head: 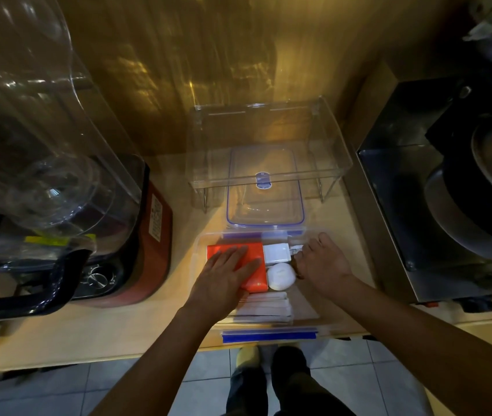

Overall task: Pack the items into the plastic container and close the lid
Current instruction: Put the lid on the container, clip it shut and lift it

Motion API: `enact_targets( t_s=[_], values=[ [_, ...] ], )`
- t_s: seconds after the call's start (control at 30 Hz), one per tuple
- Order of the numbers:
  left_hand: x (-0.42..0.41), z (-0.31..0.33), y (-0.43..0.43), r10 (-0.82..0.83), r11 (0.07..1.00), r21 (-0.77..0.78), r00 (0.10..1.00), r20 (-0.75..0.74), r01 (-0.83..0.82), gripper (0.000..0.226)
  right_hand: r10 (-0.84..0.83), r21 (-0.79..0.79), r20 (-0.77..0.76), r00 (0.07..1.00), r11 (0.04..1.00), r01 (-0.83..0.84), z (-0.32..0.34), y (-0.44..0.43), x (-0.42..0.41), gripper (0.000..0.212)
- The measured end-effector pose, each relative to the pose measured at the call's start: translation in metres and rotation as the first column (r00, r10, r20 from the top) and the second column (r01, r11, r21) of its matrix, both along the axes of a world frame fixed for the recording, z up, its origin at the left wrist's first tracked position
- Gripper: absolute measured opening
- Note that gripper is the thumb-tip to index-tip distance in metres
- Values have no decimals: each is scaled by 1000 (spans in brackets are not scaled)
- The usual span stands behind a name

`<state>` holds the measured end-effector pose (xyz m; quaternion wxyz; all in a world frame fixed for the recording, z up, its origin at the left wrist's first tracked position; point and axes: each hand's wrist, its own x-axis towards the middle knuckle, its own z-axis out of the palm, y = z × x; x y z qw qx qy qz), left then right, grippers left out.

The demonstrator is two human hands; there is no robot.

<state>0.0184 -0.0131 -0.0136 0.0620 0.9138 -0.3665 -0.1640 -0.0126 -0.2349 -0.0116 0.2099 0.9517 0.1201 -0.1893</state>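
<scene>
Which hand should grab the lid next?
Probably the right hand. It sits at the far right corner of the container, nearer the lid lying just behind it. The left hand lies flat on the orange box, so it could keep things steady.

You had a clear container (208,240) with blue clips, an orange block (253,253) on its left, a white adapter (276,253) and white oval case (280,276) at right, pale packets (264,309) nearest; the far lid (265,190) was clear, blue-rimmed
</scene>
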Motion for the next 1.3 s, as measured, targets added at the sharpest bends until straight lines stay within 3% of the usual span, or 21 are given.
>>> enact_targets(
  t_s=[0.3,0.4,0.47,0.53,0.6,0.7,0.83,0.9,1.0,1.1,1.2,1.3],
  values=[
    [3,11,1,-26,999,-48,999,-25,25,59,20,19,-22,1000,1000,-19,2,-1,0,24],
    [10,29,-2,50,969,-239,997,-52,-61,36,13,218,-67,998,976,2,21,-3,7,27],
    [19,42,-3,153,915,-367,986,-73,-169,28,66,399,73,995,913,-90,37,-8,11,24],
    [33,51,-7,280,833,-481,958,-61,-274,24,-39,559,275,961,819,-127,49,-14,14,17],
    [52,53,-14,420,769,-485,901,-109,-417,22,-303,732,257,918,681,20,58,-16,24,7],
    [84,49,-28,541,776,-238,810,-226,-585,44,-677,824,-110,727,347,447,54,-21,55,27],
    [111,37,-38,582,783,12,726,-367,-622,69,-670,717,-464,579,99,690,42,-27,79,54],
    [119,33,-41,590,762,70,645,-485,-644,72,-615,692,-564,551,11,721,33,-30,82,54],
    [125,29,-44,603,696,32,558,-570,-718,55,-590,675,-621,517,-67,734,26,-33,85,49],
    [128,33,-39,612,618,-81,543,-574,-782,30,-636,719,-607,477,-183,671,27,-33,87,28],
    [126,42,-35,533,493,-168,450,-717,-853,23,-705,801,-543,456,-272,534,27,-35,90,25],
    [117,55,-34,508,430,-211,428,-748,-878,19,-680,766,-640,356,-531,363,36,-28,91,10]
  ],
)
